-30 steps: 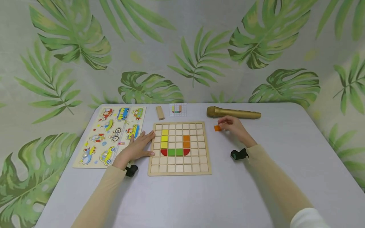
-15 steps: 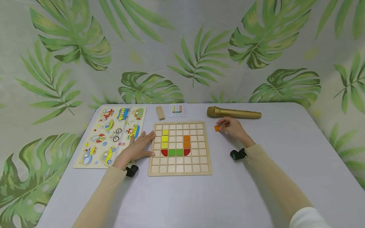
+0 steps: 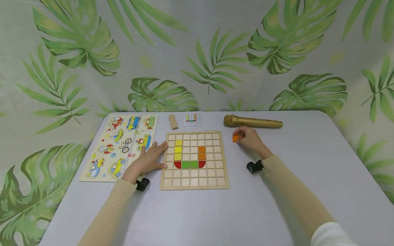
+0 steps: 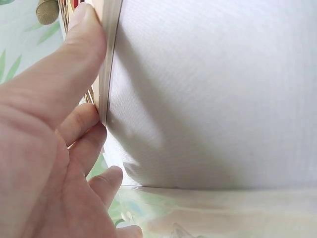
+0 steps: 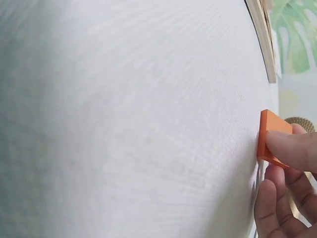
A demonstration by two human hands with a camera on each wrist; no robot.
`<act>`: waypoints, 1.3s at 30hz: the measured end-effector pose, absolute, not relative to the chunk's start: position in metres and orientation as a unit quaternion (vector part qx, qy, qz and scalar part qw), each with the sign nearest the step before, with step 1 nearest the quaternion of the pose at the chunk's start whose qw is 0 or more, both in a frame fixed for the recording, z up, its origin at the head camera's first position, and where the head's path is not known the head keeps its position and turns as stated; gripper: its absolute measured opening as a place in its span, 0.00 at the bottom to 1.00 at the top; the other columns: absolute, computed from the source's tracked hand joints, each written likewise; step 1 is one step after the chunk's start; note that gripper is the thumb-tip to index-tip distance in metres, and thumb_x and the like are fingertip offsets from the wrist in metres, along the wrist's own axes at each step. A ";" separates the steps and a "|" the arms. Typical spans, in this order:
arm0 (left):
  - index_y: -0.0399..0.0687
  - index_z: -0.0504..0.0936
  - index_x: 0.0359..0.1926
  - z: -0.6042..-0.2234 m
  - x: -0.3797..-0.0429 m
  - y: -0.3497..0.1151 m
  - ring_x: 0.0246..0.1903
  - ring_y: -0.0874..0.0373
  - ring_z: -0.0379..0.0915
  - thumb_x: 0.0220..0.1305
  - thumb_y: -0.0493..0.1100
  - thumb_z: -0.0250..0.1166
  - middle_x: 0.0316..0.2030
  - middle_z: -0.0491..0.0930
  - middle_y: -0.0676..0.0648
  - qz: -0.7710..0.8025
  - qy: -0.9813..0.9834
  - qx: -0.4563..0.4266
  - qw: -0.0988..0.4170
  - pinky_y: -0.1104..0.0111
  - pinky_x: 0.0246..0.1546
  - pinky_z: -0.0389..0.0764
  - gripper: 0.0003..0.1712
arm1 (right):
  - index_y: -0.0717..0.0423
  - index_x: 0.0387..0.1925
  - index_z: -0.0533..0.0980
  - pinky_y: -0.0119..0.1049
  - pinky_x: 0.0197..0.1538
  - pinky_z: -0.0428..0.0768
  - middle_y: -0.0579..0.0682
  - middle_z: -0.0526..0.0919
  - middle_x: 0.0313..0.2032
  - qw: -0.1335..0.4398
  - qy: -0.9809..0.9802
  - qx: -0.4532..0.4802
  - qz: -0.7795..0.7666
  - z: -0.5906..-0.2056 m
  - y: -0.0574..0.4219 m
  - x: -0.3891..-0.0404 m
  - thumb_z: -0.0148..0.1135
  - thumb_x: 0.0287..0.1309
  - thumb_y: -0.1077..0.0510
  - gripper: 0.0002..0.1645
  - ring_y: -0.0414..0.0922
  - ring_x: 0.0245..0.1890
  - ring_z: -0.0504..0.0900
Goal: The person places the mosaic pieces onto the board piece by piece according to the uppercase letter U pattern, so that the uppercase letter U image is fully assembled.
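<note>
Between thumb and fingers, my right hand [image 3: 251, 138] pinches an orange square tile [image 3: 235, 138], to the right of the wooden grid board [image 3: 194, 188]. In the right wrist view this tile [image 5: 275, 124] is tilted up, close over the tabletop. My left hand [image 3: 147, 163] rests against the board's left edge, fingers spread, with the thumb [image 4: 74, 54] on the frame. On the board, yellow tiles [image 3: 178, 149], green tiles [image 3: 189, 164], red rounded corner tiles [image 3: 177, 164] and orange tiles [image 3: 201, 152] form a U shape.
A patterned card [image 3: 192, 118] and a small wooden block [image 3: 173, 122] lie behind the board. Beyond my right hand lies a gold microphone [image 3: 253, 121]. A vehicle puzzle board [image 3: 104, 176] sits at the left, partly under my left arm.
The orange tile, earlier nearly flat at the table, is now tilted up in my right hand, which has shifted slightly left. My left hand stays on the board's edge.
</note>
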State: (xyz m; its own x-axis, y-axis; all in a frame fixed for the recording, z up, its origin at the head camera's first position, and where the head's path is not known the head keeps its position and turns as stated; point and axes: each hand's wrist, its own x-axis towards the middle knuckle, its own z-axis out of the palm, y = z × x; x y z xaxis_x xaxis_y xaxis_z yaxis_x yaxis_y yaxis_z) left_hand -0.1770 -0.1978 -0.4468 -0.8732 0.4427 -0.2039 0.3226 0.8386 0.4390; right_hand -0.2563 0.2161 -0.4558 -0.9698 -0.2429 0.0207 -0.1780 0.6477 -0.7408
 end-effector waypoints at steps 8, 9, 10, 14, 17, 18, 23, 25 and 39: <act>0.42 0.52 0.74 -0.446 -0.177 -0.198 0.71 0.37 0.32 0.58 0.52 0.68 0.74 0.46 0.42 0.201 0.947 0.200 0.151 0.35 0.61 0.25 0.50 | 0.66 0.39 0.78 0.35 0.34 0.76 0.60 0.81 0.37 0.051 0.896 -0.112 -0.426 -0.455 0.213 -0.256 0.62 0.52 0.74 0.12 0.51 0.35 0.78; 0.42 0.52 0.74 -0.446 -0.177 -0.198 0.71 0.37 0.32 0.58 0.52 0.68 0.74 0.46 0.42 0.201 0.947 0.200 0.151 0.35 0.61 0.25 0.50 | 0.66 0.40 0.78 0.33 0.32 0.76 0.59 0.81 0.37 0.052 0.892 -0.113 -0.434 -0.454 0.212 -0.256 0.62 0.52 0.73 0.11 0.50 0.35 0.77; 0.42 0.51 0.74 -0.446 -0.177 -0.198 0.71 0.37 0.32 0.58 0.52 0.68 0.74 0.46 0.42 0.201 0.947 0.200 0.151 0.35 0.61 0.25 0.50 | 0.67 0.40 0.78 0.32 0.32 0.75 0.60 0.81 0.37 0.052 0.887 -0.116 -0.443 -0.454 0.211 -0.256 0.63 0.53 0.73 0.10 0.49 0.34 0.77; 0.42 0.51 0.74 -0.447 -0.177 -0.198 0.71 0.37 0.32 0.58 0.52 0.68 0.74 0.46 0.42 0.201 0.947 0.200 0.153 0.35 0.61 0.25 0.50 | 0.69 0.40 0.78 0.29 0.34 0.74 0.61 0.81 0.37 0.053 0.867 -0.132 -0.478 -0.451 0.201 -0.256 0.63 0.55 0.72 0.10 0.49 0.34 0.77; 0.42 0.51 0.74 -0.447 -0.177 -0.198 0.71 0.36 0.32 0.58 0.52 0.68 0.74 0.46 0.42 0.201 0.946 0.202 0.152 0.35 0.61 0.25 0.50 | 0.69 0.40 0.78 0.29 0.35 0.74 0.61 0.80 0.37 0.058 0.859 -0.141 -0.489 -0.449 0.190 -0.256 0.62 0.55 0.72 0.10 0.48 0.33 0.77; 0.42 0.52 0.74 -0.447 -0.177 -0.198 0.71 0.36 0.32 0.58 0.52 0.68 0.74 0.46 0.42 0.201 0.946 0.202 0.152 0.35 0.61 0.25 0.50 | 0.69 0.40 0.78 0.29 0.34 0.74 0.61 0.80 0.37 0.060 0.857 -0.144 -0.490 -0.448 0.186 -0.257 0.62 0.55 0.72 0.10 0.48 0.33 0.76; 0.42 0.52 0.74 -0.445 -0.176 -0.197 0.71 0.36 0.32 0.58 0.52 0.68 0.73 0.46 0.42 0.203 0.946 0.202 0.150 0.35 0.61 0.26 0.50 | 0.68 0.38 0.79 0.30 0.33 0.74 0.60 0.81 0.36 0.061 0.850 -0.171 -0.495 -0.445 0.162 -0.259 0.62 0.54 0.73 0.08 0.47 0.31 0.77; 0.42 0.53 0.74 -0.445 -0.176 -0.197 0.71 0.36 0.32 0.58 0.52 0.68 0.73 0.46 0.42 0.204 0.946 0.202 0.149 0.35 0.61 0.27 0.49 | 0.68 0.37 0.79 0.31 0.33 0.74 0.59 0.81 0.35 0.062 0.846 -0.179 -0.499 -0.443 0.153 -0.260 0.62 0.54 0.72 0.08 0.47 0.31 0.77; 0.42 0.52 0.74 -0.444 -0.175 -0.196 0.71 0.35 0.32 0.58 0.51 0.68 0.73 0.47 0.42 0.203 0.948 0.199 0.145 0.35 0.61 0.27 0.50 | 0.64 0.35 0.80 0.35 0.37 0.76 0.55 0.82 0.33 0.089 0.849 -0.215 -0.474 -0.441 0.110 -0.262 0.59 0.51 0.74 0.09 0.47 0.31 0.77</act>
State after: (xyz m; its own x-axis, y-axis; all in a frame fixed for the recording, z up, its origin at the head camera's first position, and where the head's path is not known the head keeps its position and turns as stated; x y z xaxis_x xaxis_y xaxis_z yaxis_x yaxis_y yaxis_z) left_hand -0.1752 -0.1962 -0.4444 -0.8787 0.4366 -0.1928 0.3190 0.8378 0.4431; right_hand -0.2616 0.1101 -0.4414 -0.8919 -0.4493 0.0516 -0.2798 0.4586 -0.8435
